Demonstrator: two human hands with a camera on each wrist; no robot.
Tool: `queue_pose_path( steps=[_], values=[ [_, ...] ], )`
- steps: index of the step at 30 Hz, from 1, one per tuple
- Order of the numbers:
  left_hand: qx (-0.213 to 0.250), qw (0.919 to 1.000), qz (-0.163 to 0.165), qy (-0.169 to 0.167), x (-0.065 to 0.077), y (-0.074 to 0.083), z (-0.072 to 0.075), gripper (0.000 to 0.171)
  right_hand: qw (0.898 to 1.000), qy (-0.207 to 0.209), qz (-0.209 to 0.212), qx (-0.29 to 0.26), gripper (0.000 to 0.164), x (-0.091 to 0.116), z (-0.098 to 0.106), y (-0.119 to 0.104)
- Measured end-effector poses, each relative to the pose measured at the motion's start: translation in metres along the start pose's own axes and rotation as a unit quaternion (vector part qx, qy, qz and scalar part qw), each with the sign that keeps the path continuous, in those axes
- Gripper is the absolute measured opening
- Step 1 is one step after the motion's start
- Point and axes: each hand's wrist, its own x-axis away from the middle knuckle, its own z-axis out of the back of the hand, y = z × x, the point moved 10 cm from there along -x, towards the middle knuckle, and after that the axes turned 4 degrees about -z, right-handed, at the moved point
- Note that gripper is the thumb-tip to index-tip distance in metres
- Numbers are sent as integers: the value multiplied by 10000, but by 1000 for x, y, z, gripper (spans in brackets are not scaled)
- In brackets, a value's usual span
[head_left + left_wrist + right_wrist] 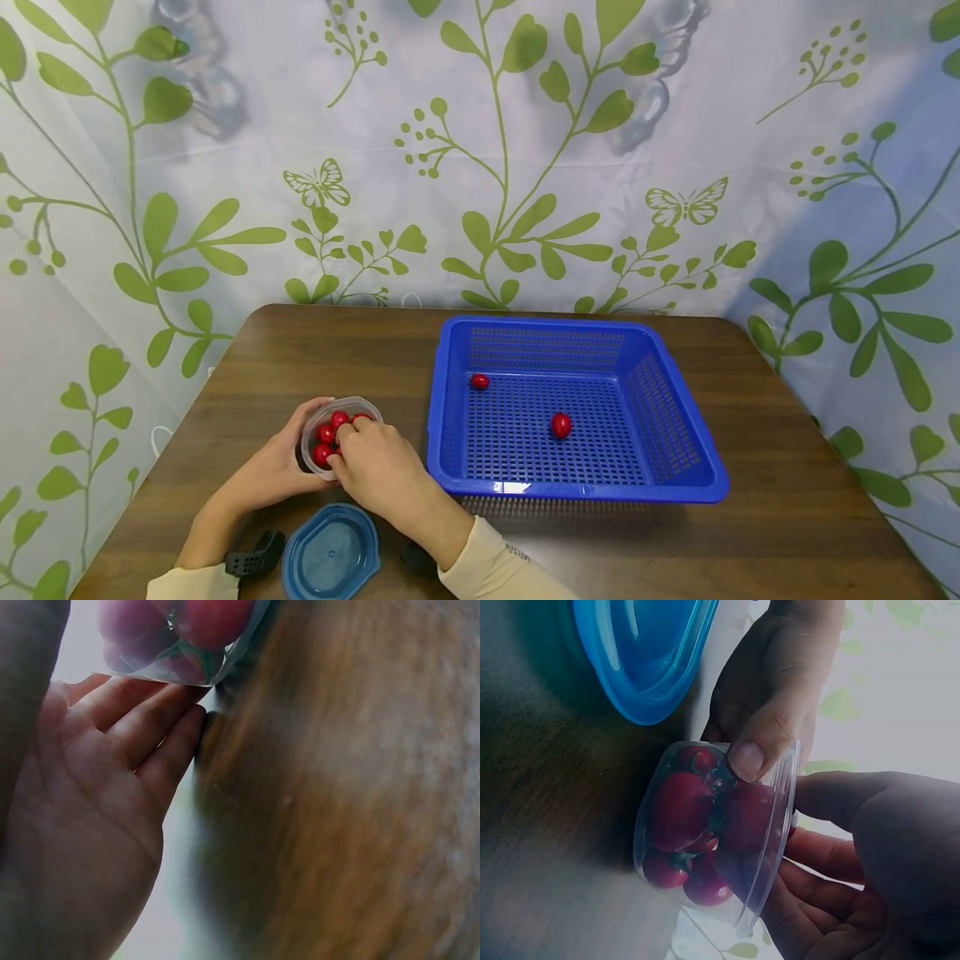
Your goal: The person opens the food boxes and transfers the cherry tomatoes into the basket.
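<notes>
Clock positions taken from the clear container, twelve lying away from the person.

Basket [615, 492], blue, slotted plastic, raised sides; three o'clock, well apart. Contents: two loose red tomatoes, one [479, 382] at ten o'clock on its floor, one [561, 426] near the middle.

Lid [332, 554], blue, tabbed; six o'clock, on the table between the forearms.

Wristband [257, 557], dark; seven o'clock, on the left wrist.

Obstruction: the right hand covers part of the container's mouth in the head view, hiding some of its contents.

Table [765, 467], brown wood grain, rounded far corners. Backdrop [480, 150], pale cloth, green leaves and butterflies; from nine through twelve to three o'clock.

Container [753, 900], clear, nearer the table's left side; several red tomatoes [326, 433] inside, green stem parts showing through the wall.

Left hand [273, 467], at eight o'clock: holds the container, fingers along its outer side, thumb pressed to the wall.

Right hand [382, 471], coming in from four o'clock: back uppermost, fingers bent down into the mouth; whether they pinch a tomato cannot be told. Cream sleeves [491, 558] on both arms.
</notes>
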Motion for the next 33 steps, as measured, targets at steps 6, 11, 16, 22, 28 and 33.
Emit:
queue_pose_path(
  steps=[6, 11, 16, 22, 28, 33],
  values=[
    [-16, 10000, -29, 9, -1, 0, 0, 101, 9999, 87, 60, 6, 21, 0, 1, 0],
    [-29, 10000, -32, 48, -1, 0, 0, 101, 9997, 194, 165, 12, 22, 2, 3, -2],
    [-84, 9999, 7, 60, -1, 0, -1, 102, 9992, 355, 200, -9, 22, 2, 7, -2],
    [-120, 9999, -12, 69, -1, 0, 0, 102, 9988, 439, 184, -107, 25, 3, 13, -2],
    [-67, 10000, -5, 31, -2, 1, 0, 103, 9974, 617, 182, -314, 25, 5, 26, -1],
    [20, 10000, 52, -39, -2, 1, -1, 103, 9963, 598, 52, -611, 22, 6, 34, 4]
  ],
)
